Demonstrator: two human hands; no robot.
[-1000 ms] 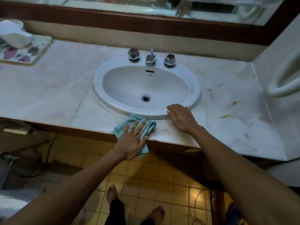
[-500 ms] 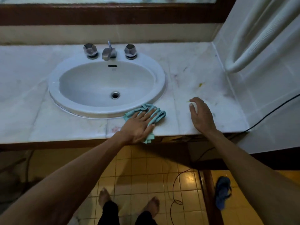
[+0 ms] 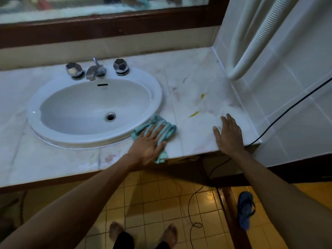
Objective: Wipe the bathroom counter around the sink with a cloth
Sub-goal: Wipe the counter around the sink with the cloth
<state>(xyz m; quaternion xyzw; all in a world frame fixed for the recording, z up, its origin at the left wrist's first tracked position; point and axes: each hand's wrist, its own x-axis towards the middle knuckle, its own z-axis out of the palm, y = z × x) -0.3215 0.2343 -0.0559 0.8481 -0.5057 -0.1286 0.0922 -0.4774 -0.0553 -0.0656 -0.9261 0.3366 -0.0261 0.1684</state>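
A white oval sink [image 3: 53, 135] is set into a pale marble counter [image 3: 190, 83]. My left hand [image 3: 149, 142] lies flat, fingers spread, pressing a crumpled teal cloth [image 3: 167, 129] onto the counter at the sink's front right rim. One corner of the cloth hangs over the counter's front edge. My right hand [image 3: 229, 133] rests flat and open on the counter near the right wall, holding nothing. Yellow smears [image 3: 195, 113] mark the marble between the cloth and the wall.
A chrome tap [image 3: 95, 70] with two faceted knobs stands behind the basin. White ribbed hoses [image 3: 251, 45] hang on the tiled right wall, and a black cable [image 3: 291, 108] runs down past the counter's corner. A blue sandal [image 3: 245, 209] lies on the yellow floor tiles.
My left hand has slid the cloth to the right along the sink's front rim. My right hand has moved from the sink's rim to the right end of the counter.
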